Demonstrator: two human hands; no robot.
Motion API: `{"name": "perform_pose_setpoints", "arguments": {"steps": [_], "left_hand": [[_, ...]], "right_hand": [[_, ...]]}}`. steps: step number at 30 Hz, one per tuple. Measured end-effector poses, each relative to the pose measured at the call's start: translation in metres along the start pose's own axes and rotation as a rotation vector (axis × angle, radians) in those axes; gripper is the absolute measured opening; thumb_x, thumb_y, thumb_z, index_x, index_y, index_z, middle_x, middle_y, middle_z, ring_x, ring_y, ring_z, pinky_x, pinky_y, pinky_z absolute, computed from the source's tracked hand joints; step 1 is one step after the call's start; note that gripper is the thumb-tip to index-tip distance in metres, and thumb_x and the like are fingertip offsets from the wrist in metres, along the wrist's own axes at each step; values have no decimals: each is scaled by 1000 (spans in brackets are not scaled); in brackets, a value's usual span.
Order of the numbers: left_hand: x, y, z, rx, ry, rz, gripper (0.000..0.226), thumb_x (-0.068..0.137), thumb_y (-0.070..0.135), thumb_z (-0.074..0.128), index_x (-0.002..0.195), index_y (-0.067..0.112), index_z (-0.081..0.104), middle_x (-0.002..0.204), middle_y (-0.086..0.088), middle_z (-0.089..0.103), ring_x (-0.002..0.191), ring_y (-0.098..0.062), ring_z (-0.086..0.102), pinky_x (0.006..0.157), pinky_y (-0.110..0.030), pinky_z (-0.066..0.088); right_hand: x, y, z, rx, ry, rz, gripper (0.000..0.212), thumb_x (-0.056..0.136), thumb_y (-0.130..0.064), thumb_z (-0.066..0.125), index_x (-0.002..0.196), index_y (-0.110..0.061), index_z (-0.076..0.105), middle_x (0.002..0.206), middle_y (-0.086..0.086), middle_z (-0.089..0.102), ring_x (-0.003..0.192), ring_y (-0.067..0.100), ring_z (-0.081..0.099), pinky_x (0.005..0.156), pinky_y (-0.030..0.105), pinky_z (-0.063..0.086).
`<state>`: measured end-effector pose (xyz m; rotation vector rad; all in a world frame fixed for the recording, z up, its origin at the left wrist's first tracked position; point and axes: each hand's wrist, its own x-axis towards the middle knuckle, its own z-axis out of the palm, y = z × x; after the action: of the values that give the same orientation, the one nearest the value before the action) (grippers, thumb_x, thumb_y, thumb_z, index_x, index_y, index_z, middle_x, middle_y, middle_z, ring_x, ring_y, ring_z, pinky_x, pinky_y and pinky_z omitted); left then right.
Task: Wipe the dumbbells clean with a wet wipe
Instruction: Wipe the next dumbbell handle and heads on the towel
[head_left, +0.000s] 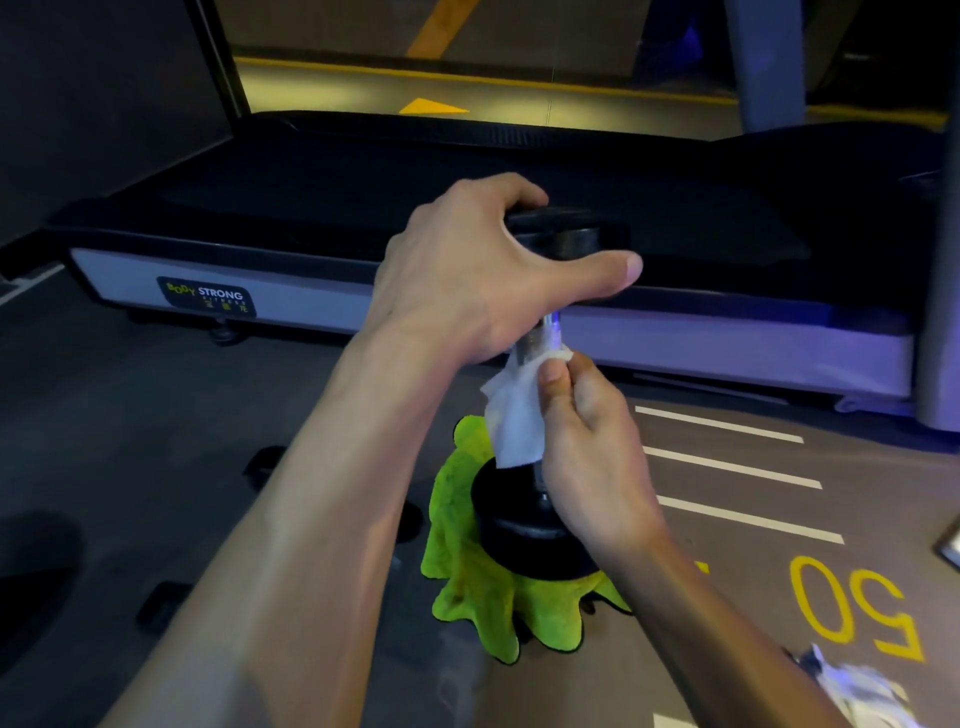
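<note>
Upright on a green cloth (467, 587) on the floor: dumbbell (524, 525), long axis vertical. Left hand (467, 280) clamped over top head; right hand (587, 447) pinching wet wipe (514, 415) against handle (545, 338), directly below left grip.

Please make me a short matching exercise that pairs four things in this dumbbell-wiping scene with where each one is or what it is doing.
Things:
1. left hand
2. right hand
3. bright green microfibre cloth
4. white crumpled wet wipe

States:
A. spread on the floor under the lower black dumbbell head
B. gripping the upper black dumbbell head
C. wrapped against the metal dumbbell handle
D. pinching the wipe

Pairs: 1-B, 2-D, 3-A, 4-C
</note>
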<state>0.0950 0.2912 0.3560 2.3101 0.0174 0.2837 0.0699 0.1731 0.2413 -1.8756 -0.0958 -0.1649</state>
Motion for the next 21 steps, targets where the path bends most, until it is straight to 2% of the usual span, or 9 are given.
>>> {"name": "perform_pose_setpoints", "arguments": {"steps": [2,4,7,8,13,15,18,19,21], "left_hand": [[-1,3,1,22,-6,5,62,62,83,79,109,45,68,100,21,70,102,-9,68,92,-38,58],[-1,4,1,35,-5,5,64,62,83,79,112,45,68,103,20,71,103,-12,68,93,-38,57],[-2,6,2,40,-3,2,65,61,83,79,112,46,67,104,20,70,105,-12,68,93,-38,57],[-3,6,2,39,-3,5,64,61,84,79,112,46,67,104,21,70,105,-12,68,93,-38,57],[-3,7,2,32,-1,9,67,60,84,79,113,45,68,106,19,70,106,-14,68,94,-39,58],[-3,8,3,37,-5,17,69,60,84,79,115,44,68,108,18,71,106,-14,68,94,-40,58],[-2,8,4,36,-24,21,68,61,84,79,115,44,68,106,19,70,105,-12,68,92,-40,59],[-2,8,3,33,-26,20,68,61,84,79,115,45,68,106,19,71,105,-12,68,93,-39,58],[0,6,1,15,-17,14,68,59,84,80,114,45,69,106,20,71,105,-11,68,95,-39,58]], "right_hand": [[7,-2,-2,19,-13,69,41,111,-41,33,98,-30,70,98,-19,76,96,-6,67,89,20,50],[21,0,-1,77,-62,229,54,105,-57,33,93,-25,75,93,-6,78,94,10,72,90,29,53],[35,-4,7,164,-112,387,67,105,-48,34,57,-15,68,54,7,65,52,24,63,58,26,49],[37,-6,9,142,-95,390,67,105,-46,34,56,-15,66,50,8,62,48,24,61,53,25,45],[23,-12,13,112,188,100,51,111,-40,28,89,-18,68,78,-2,75,79,10,69,73,29,48],[26,-11,9,134,139,82,52,110,-41,28,83,-18,66,74,-1,75,71,6,68,68,26,49],[35,-10,4,145,-59,294,53,104,-41,36,71,-11,62,48,1,64,46,13,61,49,23,46],[38,-7,4,135,-93,354,50,105,-38,39,74,-9,65,50,4,64,50,20,62,51,25,46],[37,-1,4,79,-96,364,43,108,-42,40,93,-16,70,79,5,73,76,23,68,73,32,53]]}}
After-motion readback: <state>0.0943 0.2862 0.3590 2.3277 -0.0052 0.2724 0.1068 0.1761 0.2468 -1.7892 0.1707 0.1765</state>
